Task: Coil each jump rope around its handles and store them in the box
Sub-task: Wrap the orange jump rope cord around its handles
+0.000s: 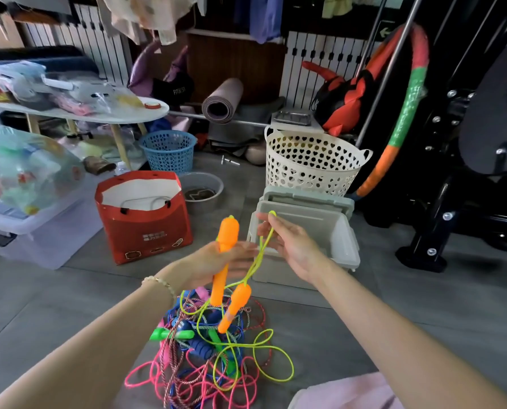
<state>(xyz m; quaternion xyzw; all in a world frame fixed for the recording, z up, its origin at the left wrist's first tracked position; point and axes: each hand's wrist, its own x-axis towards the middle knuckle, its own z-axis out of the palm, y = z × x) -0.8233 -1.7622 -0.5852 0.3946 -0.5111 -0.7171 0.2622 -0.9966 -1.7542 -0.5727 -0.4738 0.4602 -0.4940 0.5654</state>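
My left hand (pixel 216 261) grips an orange carrot-shaped handle (pixel 227 234) upright over the floor. The second orange handle (pixel 235 305) dangles below it on the yellow-green cord (pixel 256 262). My right hand (pixel 290 243) pinches a loop of that cord and holds it up in front of the grey box (pixel 339 228), which stands open with its lid tipped back. More of the yellow-green cord trails down into a tangled pile of jump ropes (pixel 205 358) on the floor, with pink, blue and red cords and blue and green handles.
A red paper bag (pixel 143 228) stands left of the grey box, with a metal bowl (pixel 200 190) behind it. A cream perforated basket (pixel 314 163) and a blue basket (pixel 169 150) sit further back. A clear storage bin (pixel 39 228) is at the left, black gym equipment (pixel 467 172) at the right.
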